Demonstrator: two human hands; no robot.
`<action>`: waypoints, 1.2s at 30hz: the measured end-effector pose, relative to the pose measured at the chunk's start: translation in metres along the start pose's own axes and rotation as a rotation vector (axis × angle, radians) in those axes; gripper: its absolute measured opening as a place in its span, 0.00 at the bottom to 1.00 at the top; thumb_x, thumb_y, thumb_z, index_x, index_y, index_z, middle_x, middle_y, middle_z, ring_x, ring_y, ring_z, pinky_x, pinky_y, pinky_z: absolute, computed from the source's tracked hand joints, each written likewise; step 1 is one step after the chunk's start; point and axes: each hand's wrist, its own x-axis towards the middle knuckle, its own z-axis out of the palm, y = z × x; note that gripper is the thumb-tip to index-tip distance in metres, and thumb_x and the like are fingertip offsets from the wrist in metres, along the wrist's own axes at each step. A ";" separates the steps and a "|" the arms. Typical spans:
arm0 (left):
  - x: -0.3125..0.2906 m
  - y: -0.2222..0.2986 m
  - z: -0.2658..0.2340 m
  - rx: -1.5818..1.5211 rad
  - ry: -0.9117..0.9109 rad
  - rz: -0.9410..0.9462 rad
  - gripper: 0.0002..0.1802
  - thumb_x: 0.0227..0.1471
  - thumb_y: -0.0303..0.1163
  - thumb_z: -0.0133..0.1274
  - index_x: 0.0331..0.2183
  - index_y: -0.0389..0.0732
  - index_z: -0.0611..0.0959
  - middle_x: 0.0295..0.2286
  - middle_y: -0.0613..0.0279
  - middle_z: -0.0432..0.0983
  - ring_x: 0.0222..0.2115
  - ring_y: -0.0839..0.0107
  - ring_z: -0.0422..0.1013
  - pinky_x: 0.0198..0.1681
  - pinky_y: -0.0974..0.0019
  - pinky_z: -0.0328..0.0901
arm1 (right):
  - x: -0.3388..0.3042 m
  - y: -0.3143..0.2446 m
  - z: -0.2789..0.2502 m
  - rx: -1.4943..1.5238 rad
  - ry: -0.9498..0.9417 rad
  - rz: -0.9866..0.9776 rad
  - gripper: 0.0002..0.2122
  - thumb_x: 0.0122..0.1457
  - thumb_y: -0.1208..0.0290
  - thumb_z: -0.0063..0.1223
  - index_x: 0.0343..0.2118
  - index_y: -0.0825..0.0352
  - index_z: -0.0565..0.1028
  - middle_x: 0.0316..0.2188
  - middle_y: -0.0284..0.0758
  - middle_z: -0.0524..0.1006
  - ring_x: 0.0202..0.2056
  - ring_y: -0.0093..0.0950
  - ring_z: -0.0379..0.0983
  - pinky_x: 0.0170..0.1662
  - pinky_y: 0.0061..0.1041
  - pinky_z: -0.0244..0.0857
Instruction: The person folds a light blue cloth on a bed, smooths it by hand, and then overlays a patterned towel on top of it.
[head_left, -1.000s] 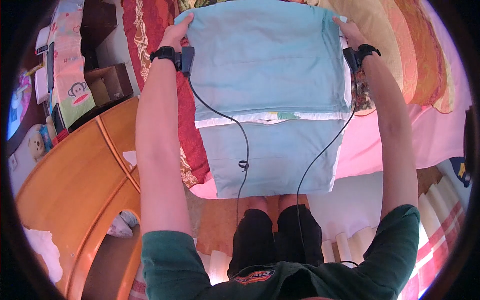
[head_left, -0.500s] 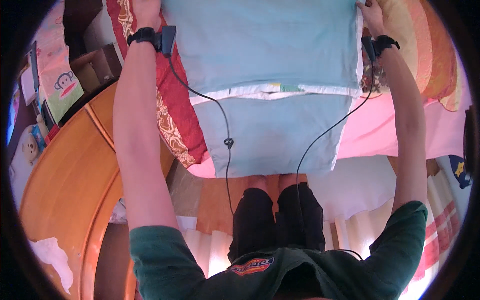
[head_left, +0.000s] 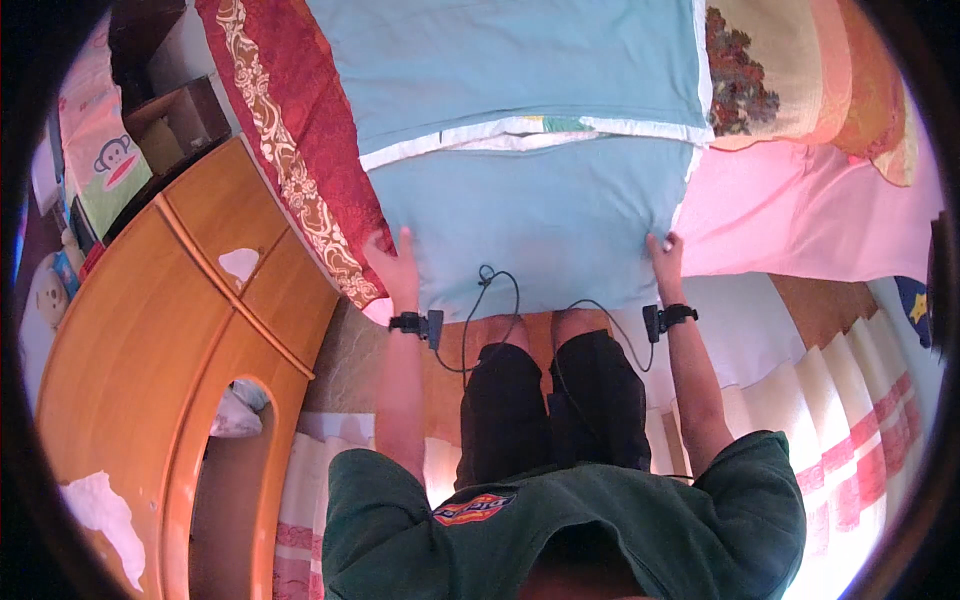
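A light blue cloth (head_left: 540,215) with white edges lies on the bed, its near panel hanging toward my legs. A white-edged opening (head_left: 535,135) showing a bit of green runs across it. My left hand (head_left: 394,268) is at the cloth's near left edge, slightly blurred, thumb and fingers apart. At the near right edge is my right hand (head_left: 666,258), thumb and curled fingers apart. Neither hand visibly grips the fabric. Both wrists wear black bands with small boxes, from which black cables (head_left: 487,272) loop over the cloth and my shorts.
Red patterned fabric (head_left: 300,130) borders the cloth on the left. A pink sheet (head_left: 800,215) and a beige-orange folded cover (head_left: 790,70) lie to the right. A curved wooden cabinet (head_left: 150,330) stands at left; striped curtains (head_left: 820,420) hang at lower right.
Both hands have left the far part of the cloth and come back toward my body, to the near left and right edges. The cables now hang slacker.
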 end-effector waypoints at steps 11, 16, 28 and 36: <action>-0.077 -0.103 -0.037 -0.096 -0.335 -0.248 0.32 0.46 0.42 0.59 0.45 0.31 0.66 0.36 0.50 0.71 0.37 0.58 0.67 0.45 0.61 0.60 | -0.053 0.027 0.015 -0.181 -0.128 0.367 0.30 0.46 0.49 0.59 0.43 0.74 0.70 0.39 0.44 0.72 0.42 0.33 0.69 0.45 0.29 0.62; -0.089 -0.095 -0.041 0.064 -0.376 -0.185 0.29 0.47 0.42 0.57 0.44 0.32 0.67 0.37 0.53 0.72 0.36 0.62 0.69 0.44 0.63 0.61 | -0.057 0.054 -0.005 0.239 -0.229 0.360 0.19 0.52 0.57 0.56 0.32 0.72 0.75 0.23 0.31 0.73 0.27 0.21 0.66 0.33 0.22 0.61; -0.104 -0.132 -0.055 0.097 -0.599 -0.197 0.26 0.53 0.46 0.48 0.39 0.30 0.77 0.35 0.43 0.76 0.39 0.54 0.72 0.44 0.62 0.63 | -0.063 0.073 -0.012 -0.014 -0.153 -0.008 0.18 0.53 0.58 0.55 0.30 0.73 0.73 0.20 0.32 0.72 0.23 0.22 0.66 0.28 0.26 0.62; -0.121 -0.108 -0.063 -0.110 -0.440 -0.258 0.30 0.48 0.39 0.57 0.45 0.30 0.67 0.40 0.50 0.71 0.40 0.61 0.69 0.44 0.62 0.63 | -0.076 0.054 -0.024 0.092 -0.409 0.177 0.26 0.46 0.58 0.62 0.41 0.77 0.70 0.34 0.37 0.76 0.35 0.27 0.71 0.41 0.28 0.64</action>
